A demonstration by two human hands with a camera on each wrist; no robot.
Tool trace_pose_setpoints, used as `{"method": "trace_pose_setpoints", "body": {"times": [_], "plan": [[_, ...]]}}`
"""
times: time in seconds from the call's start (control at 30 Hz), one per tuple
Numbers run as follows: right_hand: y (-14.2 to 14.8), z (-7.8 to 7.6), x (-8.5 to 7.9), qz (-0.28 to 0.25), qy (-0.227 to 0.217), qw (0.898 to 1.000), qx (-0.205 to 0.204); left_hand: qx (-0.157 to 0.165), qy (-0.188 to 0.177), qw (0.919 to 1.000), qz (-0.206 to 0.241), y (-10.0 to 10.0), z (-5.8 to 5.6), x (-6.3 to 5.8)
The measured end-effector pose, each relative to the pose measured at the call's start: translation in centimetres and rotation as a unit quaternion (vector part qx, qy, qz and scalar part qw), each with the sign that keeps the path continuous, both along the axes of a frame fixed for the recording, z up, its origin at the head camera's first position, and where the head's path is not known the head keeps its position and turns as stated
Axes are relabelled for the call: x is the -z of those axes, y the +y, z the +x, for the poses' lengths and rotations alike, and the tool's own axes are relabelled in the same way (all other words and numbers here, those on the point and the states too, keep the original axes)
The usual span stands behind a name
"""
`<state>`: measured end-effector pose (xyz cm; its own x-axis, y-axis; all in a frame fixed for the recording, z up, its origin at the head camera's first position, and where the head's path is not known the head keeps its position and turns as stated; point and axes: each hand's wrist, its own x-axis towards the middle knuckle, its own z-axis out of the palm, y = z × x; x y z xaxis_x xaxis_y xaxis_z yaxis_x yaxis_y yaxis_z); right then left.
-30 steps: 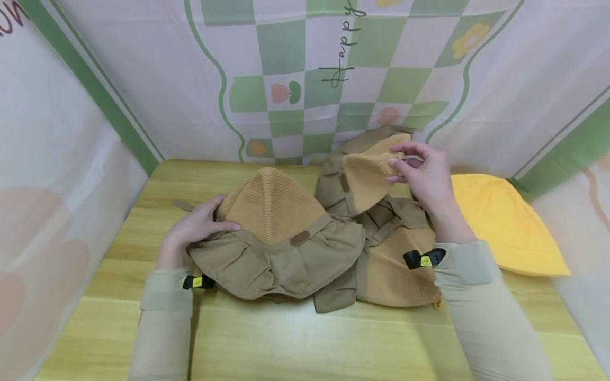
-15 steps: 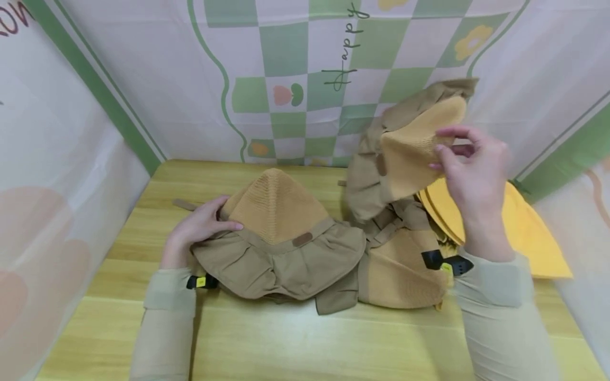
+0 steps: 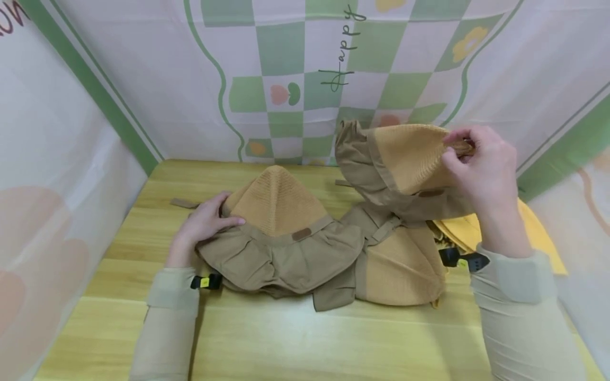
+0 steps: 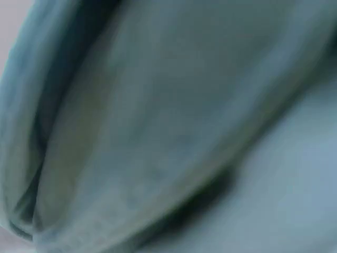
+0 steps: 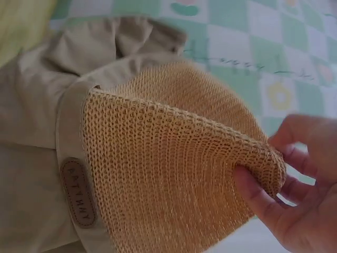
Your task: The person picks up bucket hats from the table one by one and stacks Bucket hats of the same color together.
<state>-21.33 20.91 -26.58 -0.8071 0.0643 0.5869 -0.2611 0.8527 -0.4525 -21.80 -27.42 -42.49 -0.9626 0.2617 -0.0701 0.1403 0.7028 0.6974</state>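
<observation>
A brown sun hat [image 3: 281,264] with a tan knitted crown and ruffled cloth brim lies at the middle of the table. My left hand [image 3: 205,222] holds its left side, thumb over the band, the other fingers mostly hidden. In the left wrist view only blurred cloth [image 4: 184,132] shows, very close. My right hand [image 3: 488,164] pinches the crown tip of a similar sun hat [image 3: 410,159], raised towards the back right. The right wrist view shows that hat's knitted crown [image 5: 168,147] and leather label [image 5: 79,192], with thumb and fingers gripping the tip.
A third brown sun hat [image 3: 400,264] lies on its side beneath the raised one, partly under the middle hat's brim. Yellow hats [image 3: 540,238] sit at the right, partly behind my right arm. Printed cloth walls [image 3: 281,47] enclose the wooden table [image 3: 295,344].
My right hand has lifted its sun hat and carried it rightwards, over the yellow hats; the hat has turned so its brim now hangs lower. My left hand stays almost still.
</observation>
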Motion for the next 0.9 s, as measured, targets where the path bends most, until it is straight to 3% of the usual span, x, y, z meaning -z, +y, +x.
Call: {"method": "trace_pose_setpoints", "body": {"times": [0.13, 0.3, 0.53, 0.7, 0.9], "plan": [[0.9, -0.8, 1.0, 0.009, -0.024, 0.999, -0.027, -0.021, 0.004, 0.9996, -0.018, 0.4, -0.2, 0.0], [2.4, -1.3, 0.8, -0.039, -0.078, 0.995, -0.052, -0.053, 0.015, 0.998, -0.031, 0.6, -0.2, -0.1], [4.2, -1.7, -0.9, -0.109, -0.052, 0.984, -0.129, -0.069, 0.016, 0.997, -0.031, 0.7, -0.3, -0.1], [3.4, -2.0, -1.5, -0.08, -0.029, 0.977, -0.197, -0.062, 0.01, 0.9976, -0.029, 0.7, -0.3, 0.1], [1.1, -2.6, -1.7, -0.032, -0.059, 0.96, -0.272, -0.05, 0.003, 0.9977, -0.046, 0.6, -0.3, 0.4]]}}
